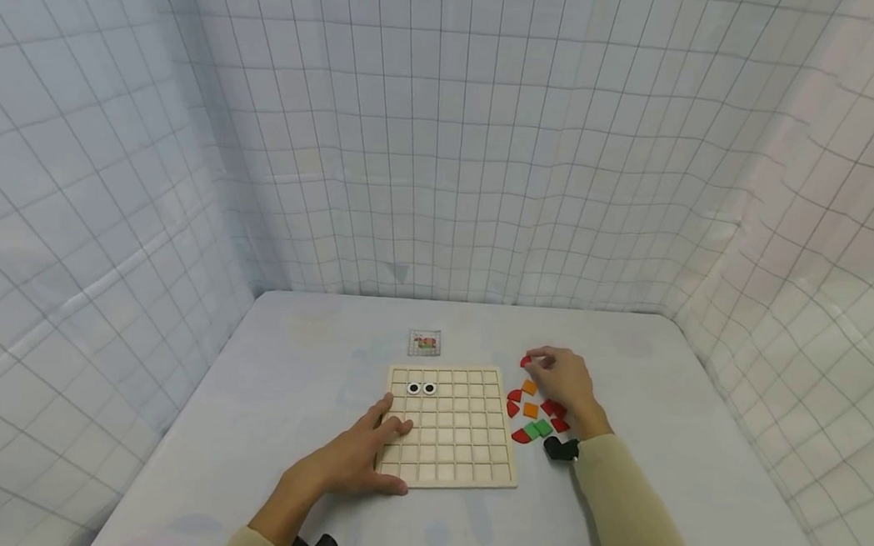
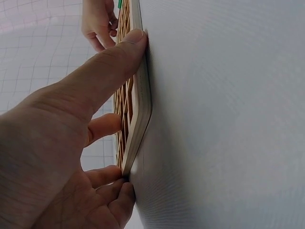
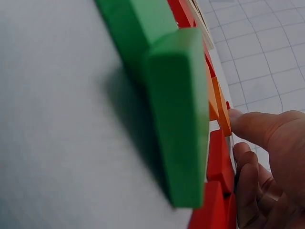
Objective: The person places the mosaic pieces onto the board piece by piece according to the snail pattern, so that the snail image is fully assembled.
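Note:
A pale wooden grid board (image 1: 465, 429) lies on the table, with two eye tiles (image 1: 422, 388) in its upper left cells. My left hand (image 1: 354, 458) spreads over the board's near left corner: the thumb lies along the near edge, one finger touches the grid, others reach the left edge. Right of the board, my right hand (image 1: 564, 379) pinches a red quarter-round tile (image 1: 525, 361) between thumb and finger; the hand partly hides it. Beside it lie orange square tiles (image 1: 530, 410), green tiles (image 1: 538, 429) and more red rounded tiles (image 1: 515, 395). A green tile (image 3: 176, 119) looms large in the right wrist view.
Behind the board lies a small picture card (image 1: 424, 343) with a coloured animal figure on a grid. Black devices sit at both wrists, the right one (image 1: 561, 449) close to the loose tiles. Grid-patterned curtains (image 1: 445, 140) enclose the white table (image 1: 312, 357) at the back and sides.

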A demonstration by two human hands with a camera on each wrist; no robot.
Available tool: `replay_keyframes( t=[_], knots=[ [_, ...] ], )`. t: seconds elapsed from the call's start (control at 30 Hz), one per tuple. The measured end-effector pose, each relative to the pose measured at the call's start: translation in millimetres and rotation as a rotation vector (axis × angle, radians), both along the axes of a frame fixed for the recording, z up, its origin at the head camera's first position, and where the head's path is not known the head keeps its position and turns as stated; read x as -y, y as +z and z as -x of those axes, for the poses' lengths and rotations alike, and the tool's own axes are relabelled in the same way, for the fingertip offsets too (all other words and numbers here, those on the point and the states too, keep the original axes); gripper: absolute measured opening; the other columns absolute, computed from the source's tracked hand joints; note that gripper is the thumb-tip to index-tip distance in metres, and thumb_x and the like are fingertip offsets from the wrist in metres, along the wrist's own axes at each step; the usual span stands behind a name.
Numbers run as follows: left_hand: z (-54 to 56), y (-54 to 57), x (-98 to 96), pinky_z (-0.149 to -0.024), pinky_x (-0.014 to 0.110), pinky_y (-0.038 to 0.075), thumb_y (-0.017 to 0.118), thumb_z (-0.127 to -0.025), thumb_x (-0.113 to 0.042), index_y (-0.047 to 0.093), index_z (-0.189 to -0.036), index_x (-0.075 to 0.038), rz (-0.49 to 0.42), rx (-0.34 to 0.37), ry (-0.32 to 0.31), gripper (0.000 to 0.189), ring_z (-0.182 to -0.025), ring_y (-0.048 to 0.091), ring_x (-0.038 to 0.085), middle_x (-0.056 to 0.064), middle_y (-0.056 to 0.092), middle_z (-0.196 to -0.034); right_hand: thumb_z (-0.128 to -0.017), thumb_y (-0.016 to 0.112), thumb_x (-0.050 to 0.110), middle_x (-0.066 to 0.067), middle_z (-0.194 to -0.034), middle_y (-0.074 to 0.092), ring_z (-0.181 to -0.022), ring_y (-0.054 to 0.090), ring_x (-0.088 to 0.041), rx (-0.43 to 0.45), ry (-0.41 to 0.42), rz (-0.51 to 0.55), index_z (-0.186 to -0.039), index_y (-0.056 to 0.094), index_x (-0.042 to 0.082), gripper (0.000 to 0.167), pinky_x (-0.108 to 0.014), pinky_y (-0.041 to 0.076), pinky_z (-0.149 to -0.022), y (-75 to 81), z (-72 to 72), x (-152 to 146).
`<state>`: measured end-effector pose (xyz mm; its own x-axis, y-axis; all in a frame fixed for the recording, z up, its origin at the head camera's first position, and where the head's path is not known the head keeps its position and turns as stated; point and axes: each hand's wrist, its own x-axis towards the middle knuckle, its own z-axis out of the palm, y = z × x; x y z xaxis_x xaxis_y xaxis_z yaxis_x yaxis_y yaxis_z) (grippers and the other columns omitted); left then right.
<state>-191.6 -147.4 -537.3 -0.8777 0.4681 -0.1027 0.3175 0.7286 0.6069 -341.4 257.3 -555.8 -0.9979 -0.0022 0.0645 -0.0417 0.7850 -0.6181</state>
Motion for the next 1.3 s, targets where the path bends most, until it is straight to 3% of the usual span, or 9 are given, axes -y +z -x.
replay_keyframes(
  t=[0.33,0.93,1.3],
  knots=[
    [-1.7,-1.1,0.0,-0.126,0.075,0.050,0.103,-0.087,-0.050,0.061,-0.165,-0.013,0.000,-0.002,0.011,0.096,-0.175,0.030,0.061,0.032,0.019,-0.192,-0.111,0.081,0.038,-0.013,-0.128,0.085,-0.095,0.071,-0.026,0.029,-0.016,-0.016,-0.144,0.083,0.021,0.038,-0.034,0.052,-0.079,1.9,1.1,0.7],
    [-0.3,-2.2,0.2,-0.125,0.076,0.050,0.104,-0.087,-0.049,0.061,-0.164,-0.013,0.000,0.003,0.014,0.096,-0.174,0.032,0.063,0.031,0.019,-0.192,-0.107,0.087,0.032,-0.009,-0.127,0.084,-0.109,0.073,-0.029,0.016,-0.029,0.032,-0.129,0.079,0.018,0.027,-0.046,0.053,-0.092,1.0,-0.1,0.7],
    [0.6,0.6,-1.8,-0.127,0.074,0.049,0.104,-0.087,-0.050,0.061,-0.165,-0.013,0.028,0.004,0.017,0.096,-0.174,0.033,0.060,0.031,0.020,-0.192,-0.111,0.081,0.025,-0.012,-0.128,0.084,-0.110,0.076,-0.031,-0.037,0.014,0.065,-0.126,0.081,0.013,0.020,-0.038,0.057,-0.085,2.1,-1.5,1.9]
  ],
)
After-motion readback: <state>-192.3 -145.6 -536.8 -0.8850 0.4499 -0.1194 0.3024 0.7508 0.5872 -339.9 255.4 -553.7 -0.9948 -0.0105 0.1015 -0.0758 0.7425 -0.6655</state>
